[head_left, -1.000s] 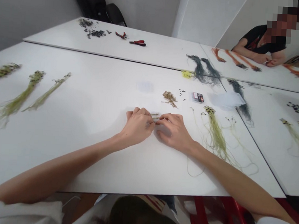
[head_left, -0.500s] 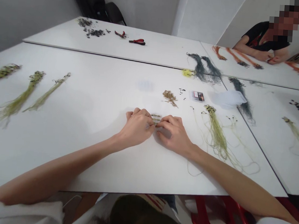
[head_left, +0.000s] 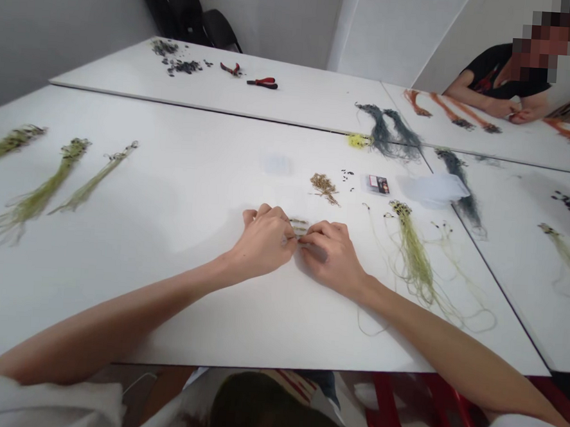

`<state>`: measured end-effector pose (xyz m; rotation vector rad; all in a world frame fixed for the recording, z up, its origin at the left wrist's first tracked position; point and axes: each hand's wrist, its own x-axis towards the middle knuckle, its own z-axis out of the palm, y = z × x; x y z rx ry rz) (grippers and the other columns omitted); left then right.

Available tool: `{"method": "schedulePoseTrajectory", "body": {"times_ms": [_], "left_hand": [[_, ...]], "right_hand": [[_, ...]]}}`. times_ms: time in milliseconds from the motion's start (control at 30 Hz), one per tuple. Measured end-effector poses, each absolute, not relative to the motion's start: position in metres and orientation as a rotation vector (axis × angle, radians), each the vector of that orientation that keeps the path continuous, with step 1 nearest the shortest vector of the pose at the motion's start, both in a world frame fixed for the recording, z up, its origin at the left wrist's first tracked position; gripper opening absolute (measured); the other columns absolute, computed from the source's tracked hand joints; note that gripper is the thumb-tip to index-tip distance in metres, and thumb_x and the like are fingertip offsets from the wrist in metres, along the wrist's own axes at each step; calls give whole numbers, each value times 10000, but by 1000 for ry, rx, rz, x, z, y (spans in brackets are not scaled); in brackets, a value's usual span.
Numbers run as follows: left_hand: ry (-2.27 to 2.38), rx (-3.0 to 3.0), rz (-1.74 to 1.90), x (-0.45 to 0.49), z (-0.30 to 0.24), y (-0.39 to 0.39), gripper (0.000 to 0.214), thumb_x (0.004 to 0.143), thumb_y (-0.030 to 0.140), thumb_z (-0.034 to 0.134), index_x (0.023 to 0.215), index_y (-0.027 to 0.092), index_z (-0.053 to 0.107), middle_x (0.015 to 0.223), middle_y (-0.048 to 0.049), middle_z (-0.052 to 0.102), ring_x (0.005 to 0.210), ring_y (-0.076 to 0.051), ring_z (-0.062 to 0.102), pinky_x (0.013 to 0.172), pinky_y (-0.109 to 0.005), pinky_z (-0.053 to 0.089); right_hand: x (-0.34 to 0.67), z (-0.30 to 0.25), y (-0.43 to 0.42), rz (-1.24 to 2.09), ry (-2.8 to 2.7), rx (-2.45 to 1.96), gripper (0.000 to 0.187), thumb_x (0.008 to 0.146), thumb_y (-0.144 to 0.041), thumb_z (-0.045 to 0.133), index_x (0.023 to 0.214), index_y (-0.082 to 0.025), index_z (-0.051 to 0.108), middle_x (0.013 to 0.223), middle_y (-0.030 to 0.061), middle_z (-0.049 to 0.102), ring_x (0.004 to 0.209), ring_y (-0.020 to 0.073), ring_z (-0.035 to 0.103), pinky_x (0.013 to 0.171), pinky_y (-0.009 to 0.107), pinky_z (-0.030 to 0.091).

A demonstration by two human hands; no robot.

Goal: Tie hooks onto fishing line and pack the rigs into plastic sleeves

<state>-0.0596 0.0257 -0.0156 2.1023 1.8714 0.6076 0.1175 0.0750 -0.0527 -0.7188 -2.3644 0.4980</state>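
My left hand (head_left: 267,241) and my right hand (head_left: 331,254) meet fingertip to fingertip low over the white table. Both are closed in a pinch on something tiny that I cannot make out. Just beyond the fingertips lie a few small thin brass-coloured pieces (head_left: 298,221) in short rows, partly covered by the fingers. Farther off is a small pile of the same brass colour (head_left: 323,186), with several black bits (head_left: 348,173) beside it. A bundle of yellow-green cords (head_left: 415,254) with dark ends spreads out to the right of my right hand.
More green cord bundles (head_left: 50,183) lie at the left. Beyond the pile are a clear bag (head_left: 277,164), a small labelled packet (head_left: 377,184) and a white plastic bag (head_left: 434,188). Red-handled pliers (head_left: 263,82) rest on the far table. A person (head_left: 500,85) sits at the far right.
My two hands stay together at the same spot, with only a slight shift of the left hand to the right. The things on the table have not moved.
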Motion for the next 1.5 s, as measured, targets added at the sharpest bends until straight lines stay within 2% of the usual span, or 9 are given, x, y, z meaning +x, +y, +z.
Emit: {"method": "schedulePoseTrajectory", "body": {"times_ms": [500, 833, 1033, 1233, 1500], "left_hand": [[1911, 2185, 502, -60, -12, 27, 248, 826, 251, 522, 665, 210, 705, 890, -89, 622, 958, -286, 503, 853, -529, 304], [1916, 2194, 447, -59, -10, 28, 259, 823, 239, 519, 645, 213, 704, 863, -85, 603, 942, -284, 500, 829, -501, 288], [1905, 2190, 424, -59, -9, 28, 255, 820, 249, 527, 644, 206, 706, 861, -91, 603, 937, -287, 501, 831, -501, 281], [1913, 2196, 432, -58, -8, 28, 257, 817, 240, 527, 633, 198, 701, 867, -89, 614, 940, -282, 504, 850, -506, 266], [1941, 2213, 501, -59, -8, 29, 257, 800, 218, 548, 588, 206, 692, 863, -68, 634, 936, -268, 505, 850, -500, 246]], "right_hand": [[116, -55, 75, 483, -2360, -704, 149, 826, -109, 567, 892, -195, 670, 922, 41, 619, 865, 175, 599, 895, 404, 353], [111, -50, 84, 581, -2351, -757, 116, 844, -141, 617, 798, -203, 704, 834, 14, 629, 771, 150, 579, 854, 365, 387], [113, -42, 95, 653, -2453, -767, 140, 827, -139, 621, 804, -218, 734, 808, 11, 633, 698, 136, 550, 681, 287, 400], [111, -35, 102, 565, -2595, -630, 179, 846, -111, 582, 763, -197, 715, 750, 3, 639, 703, 137, 551, 825, 329, 372], [110, -39, 104, 368, -2656, -521, 199, 866, -118, 520, 779, -161, 694, 728, 24, 619, 669, 138, 520, 839, 335, 347]]}}
